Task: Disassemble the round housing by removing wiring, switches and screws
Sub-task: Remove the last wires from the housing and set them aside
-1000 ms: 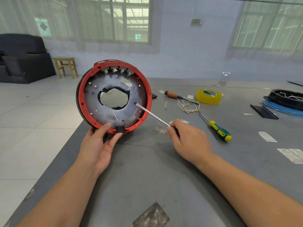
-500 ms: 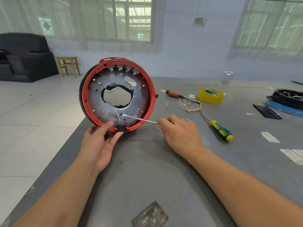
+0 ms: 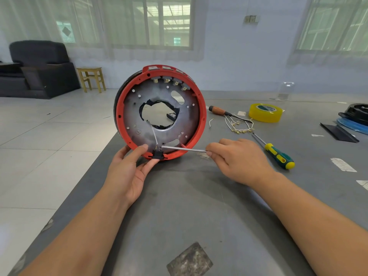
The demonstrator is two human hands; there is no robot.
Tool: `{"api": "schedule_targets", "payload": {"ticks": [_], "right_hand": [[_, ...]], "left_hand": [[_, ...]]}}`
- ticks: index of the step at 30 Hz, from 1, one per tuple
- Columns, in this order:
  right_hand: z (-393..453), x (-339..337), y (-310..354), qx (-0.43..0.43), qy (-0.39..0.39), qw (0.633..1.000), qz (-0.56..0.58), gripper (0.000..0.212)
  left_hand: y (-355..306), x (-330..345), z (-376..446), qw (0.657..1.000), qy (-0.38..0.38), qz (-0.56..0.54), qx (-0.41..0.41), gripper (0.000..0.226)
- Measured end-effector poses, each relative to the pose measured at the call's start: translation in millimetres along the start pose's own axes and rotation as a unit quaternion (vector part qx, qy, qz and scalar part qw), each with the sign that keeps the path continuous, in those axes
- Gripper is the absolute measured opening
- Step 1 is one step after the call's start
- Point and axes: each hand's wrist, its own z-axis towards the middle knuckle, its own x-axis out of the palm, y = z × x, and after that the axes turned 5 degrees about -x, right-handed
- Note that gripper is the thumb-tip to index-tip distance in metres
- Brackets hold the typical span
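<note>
Round housing (image 3: 160, 114) upright, left hand (image 3: 129, 170) steadying; right hand (image 3: 237, 158) gripping screwdriver (image 3: 183, 149).

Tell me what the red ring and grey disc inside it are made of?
The red ring looks like moulded plastic: matte, even colour, with notches and tabs. The grey disc looks like dull sheet metal, darkly smudged, with punched holes; I can't be certain.

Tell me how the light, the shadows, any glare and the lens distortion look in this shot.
Head view: soft daylight from the curtained windows, which are blown pale; faint diffuse shadows under the left hand, right hand and round housing on the grey table; mild sheen on the yellow tape roll; wide-angle bending at the edges, forearms stretched; centre sharp, no motion blur.
</note>
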Motion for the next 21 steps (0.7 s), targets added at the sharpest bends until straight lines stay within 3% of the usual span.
{"api": "schedule_targets", "payload": {"ticks": [12, 18, 21], "right_hand": [[2.2, -14.7, -8.0, -0.034, -0.028, 0.999, -0.017, 0.022], [6.3, -16.8, -16.6, -0.061, -0.037, 0.997, -0.010, 0.040], [6.5, -19.7, -15.8, -0.074, -0.052, 0.996, -0.009, 0.037]], "left_hand": [[1.7, -0.2, -0.6, 1.000, 0.022, 0.009, -0.002, 0.064], [2.1, 3.1, -3.1, 0.999, 0.027, 0.031, 0.000, 0.061], [2.7, 4.5, -4.0, 0.999, 0.018, 0.041, 0.000, 0.056]]}}
